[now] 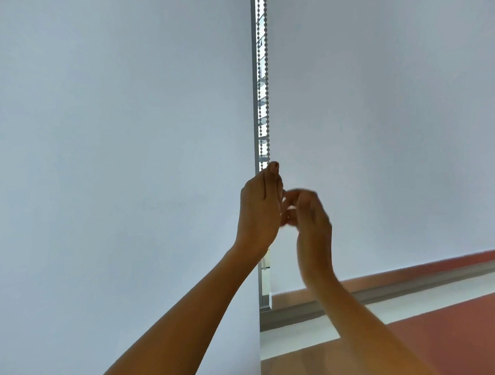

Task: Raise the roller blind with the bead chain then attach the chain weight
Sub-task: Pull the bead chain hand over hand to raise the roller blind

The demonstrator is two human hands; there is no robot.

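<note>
A grey bead chain [265, 77] hangs in two strands down the narrow bright gap between two pale roller blinds. The right blind [396, 118] ends in a bottom bar [423, 287] just above the sill. My left hand [259, 212] is raised with its fingers pinched on the chain where the strands meet it. My right hand [310, 218] is just beside and slightly below it, blurred, fingers curled at the chain. Below the hands the chain is hidden. No chain weight shows.
The left blind [107, 168] covers the whole left side down past the frame's bottom. A grey window frame post [255, 128] runs along the gap. A white sill [401, 308] and a reddish-brown surface [455, 334] lie at the lower right.
</note>
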